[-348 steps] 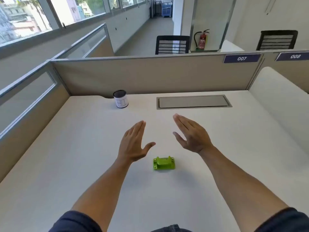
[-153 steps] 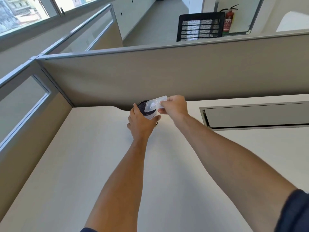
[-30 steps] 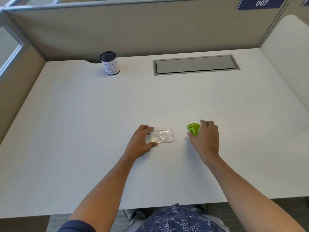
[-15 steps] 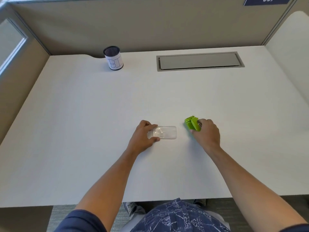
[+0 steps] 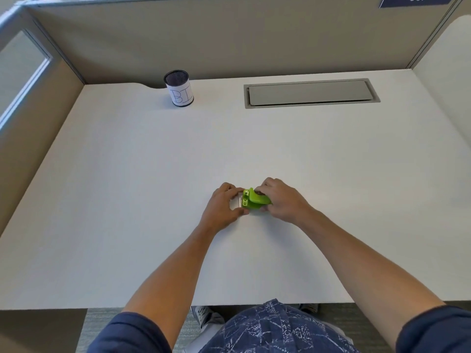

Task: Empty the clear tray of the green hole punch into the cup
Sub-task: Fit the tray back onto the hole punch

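The green hole punch [image 5: 254, 199] sits at the middle of the white desk, held in my right hand [image 5: 281, 200]. The clear tray [image 5: 236, 203] lies right under and to the left of the punch, mostly hidden, with my left hand [image 5: 222, 208] gripping its left end. Both hands meet around the two parts. The dark cup [image 5: 179, 88] with a white paper label stands upright at the far left of the desk, well away from both hands.
A grey cable hatch [image 5: 311, 93] is set into the desk at the back right. Beige partition walls [image 5: 229, 39] close off the back and both sides. The desk's front edge [image 5: 142, 305] lies close to my body.
My right hand carried the green punch leftward onto the clear tray. The left hand stayed on the tray, and the two hands now touch around both parts.
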Motion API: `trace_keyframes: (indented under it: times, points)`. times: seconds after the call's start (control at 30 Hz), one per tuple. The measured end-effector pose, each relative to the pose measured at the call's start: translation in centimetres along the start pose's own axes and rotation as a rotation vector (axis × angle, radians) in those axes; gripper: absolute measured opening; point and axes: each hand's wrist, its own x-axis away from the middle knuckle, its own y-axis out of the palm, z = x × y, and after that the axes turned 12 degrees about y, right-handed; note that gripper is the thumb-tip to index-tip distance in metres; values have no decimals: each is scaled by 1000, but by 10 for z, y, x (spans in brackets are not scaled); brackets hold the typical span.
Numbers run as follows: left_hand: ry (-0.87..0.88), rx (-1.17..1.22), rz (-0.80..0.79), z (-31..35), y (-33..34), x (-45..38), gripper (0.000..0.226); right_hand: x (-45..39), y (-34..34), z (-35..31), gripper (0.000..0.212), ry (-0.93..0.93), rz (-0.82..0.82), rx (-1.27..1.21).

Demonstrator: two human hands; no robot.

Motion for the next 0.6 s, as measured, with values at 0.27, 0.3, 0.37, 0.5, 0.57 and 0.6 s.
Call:
trace_keyframes:
  times: [0.27,0.3,0.37,0.5,0.57,0.6]
  points:
    - [-5,-24,25,1,1,1,63,-8,-2,-4,48,-38,-29,49]
    - [-5,-24,26,1,0,1,64,-9,-2,-3,48,-40,-34,52]
    - [1,-25,25,2,-1,1,64,-10,-1,-3,46,-44,-38,57]
    - [2,-33,16,-1,-3,0,63,-13,0,-2,45,-54,-40,79]
    - [-5,-35,5,-1,-5,-1,60,-13,1,-2,44,-61,-34,92]
    - [-7,-35,-2,-1,-5,-1,59,-13,1,-2,44,-61,-25,100]
